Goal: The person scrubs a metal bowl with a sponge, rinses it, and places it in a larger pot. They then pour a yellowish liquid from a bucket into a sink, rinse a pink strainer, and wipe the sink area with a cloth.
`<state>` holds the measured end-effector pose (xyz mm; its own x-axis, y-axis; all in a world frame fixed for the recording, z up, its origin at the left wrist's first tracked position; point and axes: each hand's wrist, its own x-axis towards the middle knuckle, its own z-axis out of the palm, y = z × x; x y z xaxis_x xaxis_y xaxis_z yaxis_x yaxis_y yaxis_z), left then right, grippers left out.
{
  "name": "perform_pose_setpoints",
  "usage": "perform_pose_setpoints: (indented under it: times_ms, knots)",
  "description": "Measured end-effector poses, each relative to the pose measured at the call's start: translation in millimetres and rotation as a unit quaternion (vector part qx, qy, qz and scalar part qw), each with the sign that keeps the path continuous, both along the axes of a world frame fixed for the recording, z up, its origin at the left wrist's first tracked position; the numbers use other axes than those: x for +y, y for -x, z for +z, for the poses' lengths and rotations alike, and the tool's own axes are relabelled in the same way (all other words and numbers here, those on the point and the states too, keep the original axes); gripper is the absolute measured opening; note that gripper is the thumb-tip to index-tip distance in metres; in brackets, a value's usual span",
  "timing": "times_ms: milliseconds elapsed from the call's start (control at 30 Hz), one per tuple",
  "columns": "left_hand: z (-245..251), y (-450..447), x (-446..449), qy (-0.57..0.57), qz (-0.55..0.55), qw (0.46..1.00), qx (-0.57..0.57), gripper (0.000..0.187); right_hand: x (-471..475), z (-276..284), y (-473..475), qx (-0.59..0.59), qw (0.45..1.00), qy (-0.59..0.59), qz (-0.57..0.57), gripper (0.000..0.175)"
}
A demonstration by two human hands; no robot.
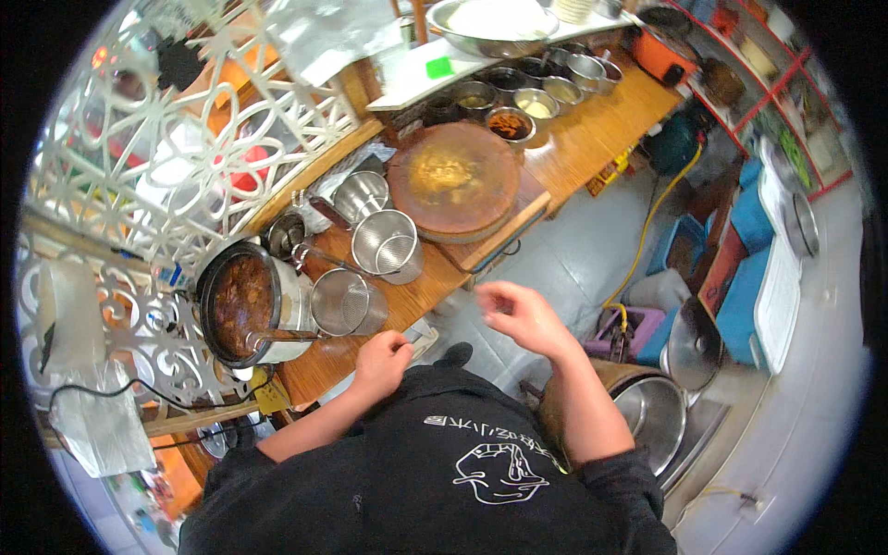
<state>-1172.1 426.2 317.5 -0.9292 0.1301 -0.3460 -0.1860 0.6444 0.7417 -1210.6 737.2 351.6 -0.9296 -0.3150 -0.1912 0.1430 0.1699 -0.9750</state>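
My left hand (383,366) is loosely curled beside the front edge of the wooden counter (433,291), with nothing seen in it. Over the floor hangs my right hand (524,319), slightly blurred, its fingers half bent and holding nothing visible. Closest to the left hand on the counter is a wire-mesh noodle strainer (347,302). Another mesh strainer (385,243) stands behind it, and a metal strainer or cup (361,194) farther back. A thick round chopping block (454,180) lies beyond them. At left, a dark-rimmed pot (284,295) contains brown stew (243,302), with a ladle handle (284,336) over its rim.
Several metal seasoning bowls (512,125) line the counter's back, below a shelf bearing a large basin (496,45). An orange pot (662,52) sits at the far end. A white openwork screen (222,159) borders the left. A yellow hose (652,215) crosses the floor; a large pot (683,416) stands lower right.
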Motion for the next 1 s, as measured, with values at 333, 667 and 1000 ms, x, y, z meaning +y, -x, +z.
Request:
perform_pose_setpoints:
  times_ms: [333,667,1000]
  knots:
    - [18,-47,-106,0.102,0.311,0.944,0.041,0.052,-176,63,198,0.22,0.968,-0.071,0.097,0.082]
    - [52,27,-115,-0.259,0.193,0.945,0.058,0.087,-218,52,214,0.191,0.941,-0.099,0.261,0.026]
    - [85,76,-72,-0.302,0.137,0.943,-0.009,0.078,-225,35,141,0.117,0.99,0.021,0.076,0.022]
